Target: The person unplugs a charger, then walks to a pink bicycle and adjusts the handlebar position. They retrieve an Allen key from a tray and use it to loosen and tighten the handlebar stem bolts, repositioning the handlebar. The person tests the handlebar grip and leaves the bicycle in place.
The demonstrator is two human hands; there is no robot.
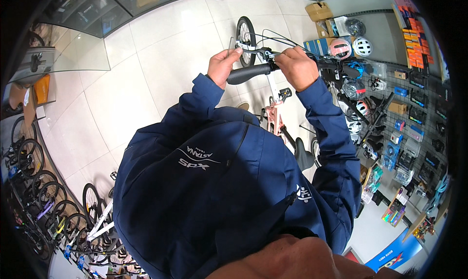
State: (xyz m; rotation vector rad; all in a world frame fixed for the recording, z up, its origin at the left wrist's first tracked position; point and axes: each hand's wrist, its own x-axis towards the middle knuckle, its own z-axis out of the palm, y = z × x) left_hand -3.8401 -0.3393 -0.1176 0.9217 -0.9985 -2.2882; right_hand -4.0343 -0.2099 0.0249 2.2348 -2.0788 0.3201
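A bicycle with a pink and white frame stands in front of me, its handlebar end with a black rubber grip between my hands. My left hand is closed beside the outer end of that grip, its thumb at the tip of the brake lever. A thin metal rod like a hex key sticks up from its fingers. My right hand is closed over the handlebar near the brake lever's clamp, fingertips curled down; what they pinch is hidden. Black cables loop out beyond it.
The front wheel points away from me, and the black saddle is close to my right side. Helmets and packaged parts hang on a wire rack at right. Several bicycles line the left. A glass cabinet stands far left.
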